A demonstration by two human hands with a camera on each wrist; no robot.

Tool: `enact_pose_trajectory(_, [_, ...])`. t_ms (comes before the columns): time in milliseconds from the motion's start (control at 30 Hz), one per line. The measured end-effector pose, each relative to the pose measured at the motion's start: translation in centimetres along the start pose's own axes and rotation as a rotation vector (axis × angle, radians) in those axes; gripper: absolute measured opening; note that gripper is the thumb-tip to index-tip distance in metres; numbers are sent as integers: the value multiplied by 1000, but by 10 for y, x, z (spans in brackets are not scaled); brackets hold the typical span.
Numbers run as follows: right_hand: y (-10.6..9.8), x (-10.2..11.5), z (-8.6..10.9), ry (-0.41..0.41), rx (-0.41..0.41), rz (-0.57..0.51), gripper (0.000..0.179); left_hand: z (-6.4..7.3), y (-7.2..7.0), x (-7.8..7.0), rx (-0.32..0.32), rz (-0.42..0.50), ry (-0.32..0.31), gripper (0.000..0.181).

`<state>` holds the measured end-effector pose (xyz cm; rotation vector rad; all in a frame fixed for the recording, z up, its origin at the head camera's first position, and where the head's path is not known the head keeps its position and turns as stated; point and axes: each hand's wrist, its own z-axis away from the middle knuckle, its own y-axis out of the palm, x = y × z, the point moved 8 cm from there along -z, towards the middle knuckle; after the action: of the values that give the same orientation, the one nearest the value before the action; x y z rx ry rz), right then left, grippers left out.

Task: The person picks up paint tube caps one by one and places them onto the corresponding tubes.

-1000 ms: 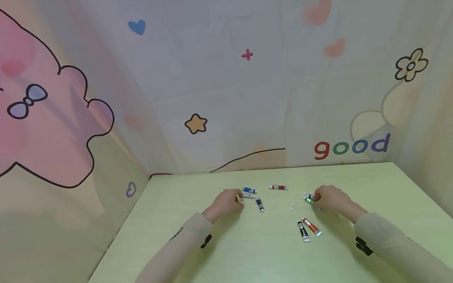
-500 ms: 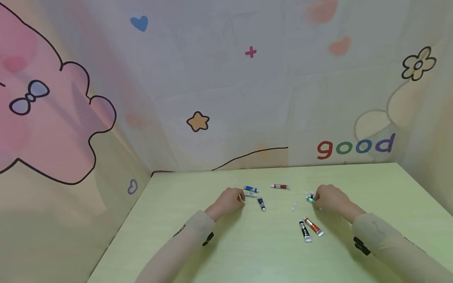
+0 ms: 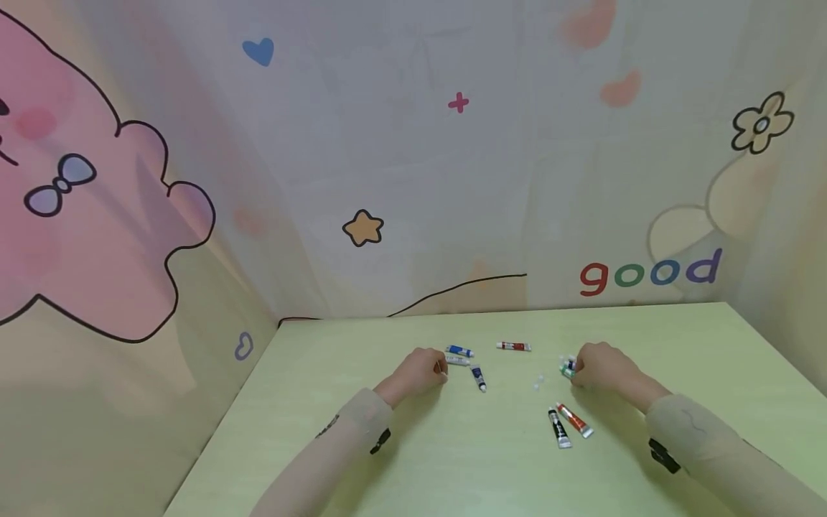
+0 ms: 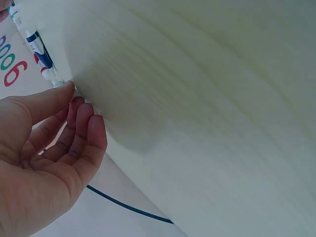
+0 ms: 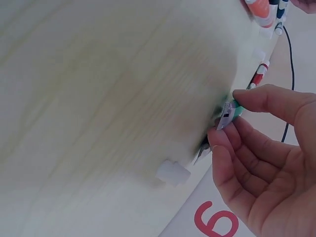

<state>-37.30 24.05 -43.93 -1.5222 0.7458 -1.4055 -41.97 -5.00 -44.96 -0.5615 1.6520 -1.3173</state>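
Note:
My right hand point(image 3: 604, 365) pinches a small green paint tube point(image 5: 228, 114) between thumb and fingers. Its crimped silver end shows in the right wrist view. A dark tube point(image 5: 203, 148) lies just behind those fingertips. Over on the left, my left hand point(image 3: 418, 372) has its thumb and fingertips together on a small white piece point(image 3: 444, 375), mostly hidden. Right beside these fingers lies a white tube point(image 3: 457, 360), with a blue tube point(image 3: 460, 351) behind it and a dark blue tube point(image 3: 478, 378) to its right.
A red tube point(image 3: 514, 346) lies at the back between the hands. Nearer the front are a black tube point(image 3: 559, 428) and an orange-red tube point(image 3: 574, 420). Small clear-white bits point(image 3: 538, 382) lie mid-table. A printed curtain point(image 3: 413, 179) stands behind the pale green table point(image 3: 400, 474).
My left fingertips have come together, with a bit of white now showing at them. The green tube has turned slightly in my right fingers. The head view has shifted a little.

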Motion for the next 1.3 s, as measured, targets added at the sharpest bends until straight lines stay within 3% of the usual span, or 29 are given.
enact_pose_trajectory(267, [-12,7,2,-18,-41,-39,14,7,-7,1,-7,27,-21,3])
enact_pose_trajectory(533, [-37,23,6,-132,-124,-41,13,10,-27,-3,-58,155,-22,10])
enact_pose_trajectory(833, [-72,38,6,-157,-203,-58,17,7,-67,-9,-199,199,16,12])
enact_pose_trajectory(1167, [-125,57,19,-169,-337,-85,18,16,-99,-31,-252,288,48,15])
enact_pose_trajectory(1300, [-135,69,26,-194,-367,-80,19,19,-108,-37,-253,416,49,18])
